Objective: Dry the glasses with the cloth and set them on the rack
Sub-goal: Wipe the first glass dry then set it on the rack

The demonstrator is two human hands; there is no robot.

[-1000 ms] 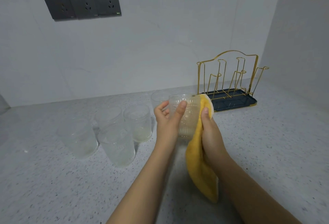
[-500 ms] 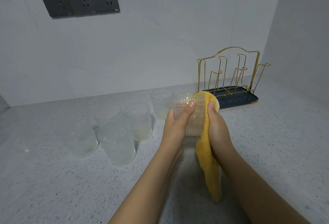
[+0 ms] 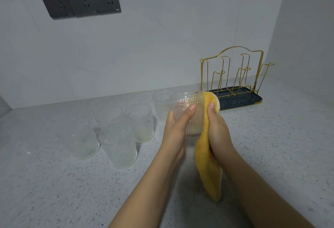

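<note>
My left hand (image 3: 178, 124) grips the glass (image 3: 188, 113); my right hand (image 3: 216, 128) presses the cloth (image 3: 207, 164) against it. I should turn it slowly, left of the rack (image 3: 233, 75).

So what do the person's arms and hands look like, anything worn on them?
Both forearms are bare as far as the picture shows: no sleeve in view. The left hand and the right hand wear no gloves, and no ring, watch or bracelet shows on the fingers or wrists. The nails that show are short and unpainted. The upper arms are out of frame.
</note>
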